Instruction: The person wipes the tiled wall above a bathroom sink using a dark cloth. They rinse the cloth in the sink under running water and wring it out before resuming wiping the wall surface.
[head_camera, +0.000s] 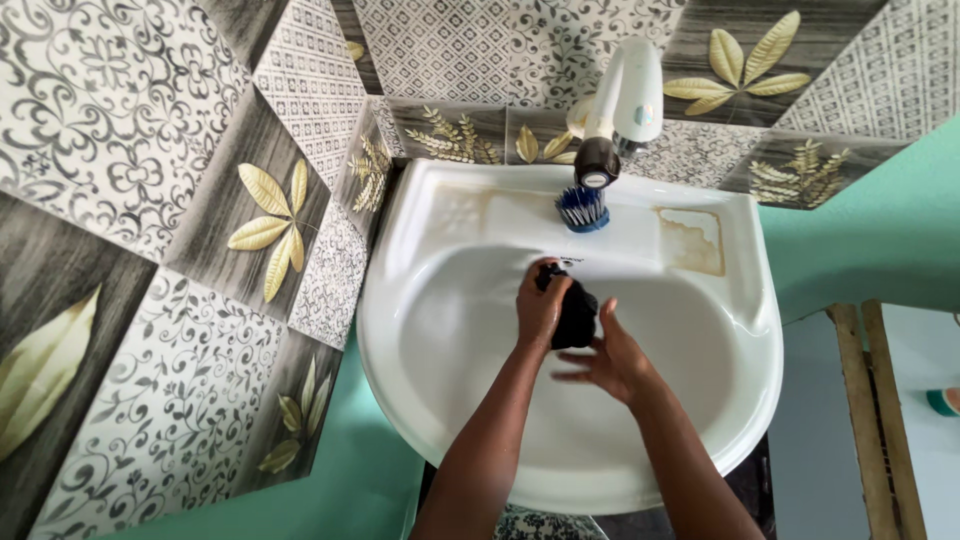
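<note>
My left hand (541, 308) grips the black cloth (576, 315) mid-basin, right hand (612, 360) open against it, sink (420, 300) rims well clear.

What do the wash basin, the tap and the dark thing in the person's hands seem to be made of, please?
Wash basin: likely glazed ceramic, white and glossy, with brownish stains on its ledge.
Tap: looks like white plastic with a dark spout tip.
Dark thing: black and matte, possibly cloth or sponge; held between the left hand and right hand.
</note>
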